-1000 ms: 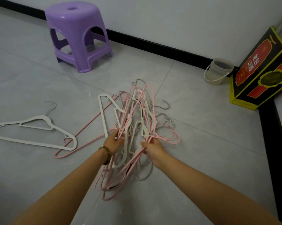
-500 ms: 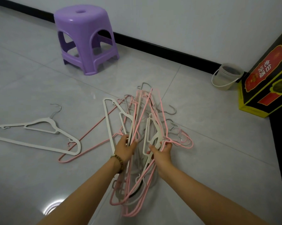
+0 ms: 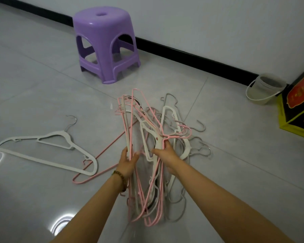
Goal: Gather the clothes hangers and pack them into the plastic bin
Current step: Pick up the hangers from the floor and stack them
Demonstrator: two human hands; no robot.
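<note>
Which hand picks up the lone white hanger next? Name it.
Left, probably: the white hanger lies left of the bundle, nearest the left hand; the right hand would cross over.

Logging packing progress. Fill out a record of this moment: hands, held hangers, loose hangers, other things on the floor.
left hand: grips the hanger bundle on its left side
right hand: grips the same bundle on its right side
bundle: tangled pink and white hangers with metal hooks
loose hangers: white hanger overlapping pink hanger, on the floor left of the bundle
other: purple stool, bucket, box, along the wall
</note>
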